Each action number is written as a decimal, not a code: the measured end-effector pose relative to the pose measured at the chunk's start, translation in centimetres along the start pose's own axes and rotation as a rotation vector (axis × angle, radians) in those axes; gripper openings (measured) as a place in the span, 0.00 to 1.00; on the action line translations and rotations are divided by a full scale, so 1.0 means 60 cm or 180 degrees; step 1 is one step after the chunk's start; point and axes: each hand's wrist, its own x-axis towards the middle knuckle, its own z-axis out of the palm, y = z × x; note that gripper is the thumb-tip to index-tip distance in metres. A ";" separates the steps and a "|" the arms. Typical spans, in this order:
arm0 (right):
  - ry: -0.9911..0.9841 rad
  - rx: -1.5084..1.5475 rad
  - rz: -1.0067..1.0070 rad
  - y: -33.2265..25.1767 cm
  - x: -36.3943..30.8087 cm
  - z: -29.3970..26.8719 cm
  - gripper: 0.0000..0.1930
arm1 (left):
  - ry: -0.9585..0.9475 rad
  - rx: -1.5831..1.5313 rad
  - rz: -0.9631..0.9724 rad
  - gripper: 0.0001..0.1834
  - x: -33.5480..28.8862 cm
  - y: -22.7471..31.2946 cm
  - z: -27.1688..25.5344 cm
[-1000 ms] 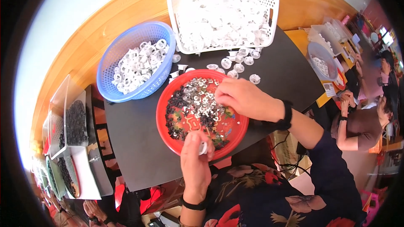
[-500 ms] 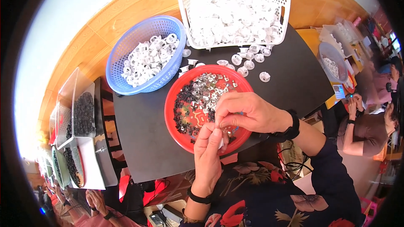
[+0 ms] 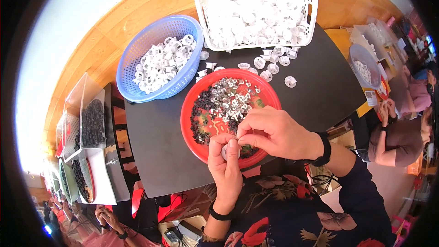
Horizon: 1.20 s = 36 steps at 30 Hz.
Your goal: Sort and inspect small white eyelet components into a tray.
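1. Two bare hands are at work below the middle of the frame: the left hand and, to its right, the right hand, their fingertips meeting.
2. The left thumb and fingers are closed around a small white cap, which sits partly hidden in their grip, over the near part of the red tray.
3. The right thumb and forefinger are pressed together at the tips, right by the left thumb; from here I can't tell whether there's anything tiny between them.
4. Under the hands, the tray holds black bits along its left side and shiny silvery bits towards its top.
5. It stands on a dark table, just below a blue basket at upper left and a white basket at top centre, both heaped with white caps.
6. Several loose caps lie between the tray and the white basket.
7. Over at the right edge, a person in a brown top sits nearby.
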 end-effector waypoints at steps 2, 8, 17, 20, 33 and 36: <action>0.0083 -0.0142 -0.0191 -0.001 -0.002 0.005 0.05 | 0.0137 0.0311 0.0174 0.03 -0.001 -0.001 0.004; 0.0193 -0.0188 -0.0026 -0.002 -0.006 0.017 0.05 | 0.0255 0.0478 0.0249 0.13 0.004 -0.006 0.002; 0.0182 -0.0910 -0.0447 0.003 -0.022 0.037 0.05 | -0.0017 -0.1018 -0.0735 0.23 0.007 0.014 0.005; 0.0245 -0.1101 -0.0455 0.010 -0.022 0.032 0.05 | -0.0229 -0.1340 -0.0748 0.24 0.005 0.012 0.003; 0.0101 -0.1359 -0.0756 0.016 -0.025 0.017 0.03 | -0.0465 -0.1652 -0.0823 0.25 0.002 0.001 -0.007; 0.0096 -0.1540 -0.0914 0.021 -0.026 0.017 0.04 | -0.0454 -0.1601 -0.0802 0.25 0.001 -0.002 -0.006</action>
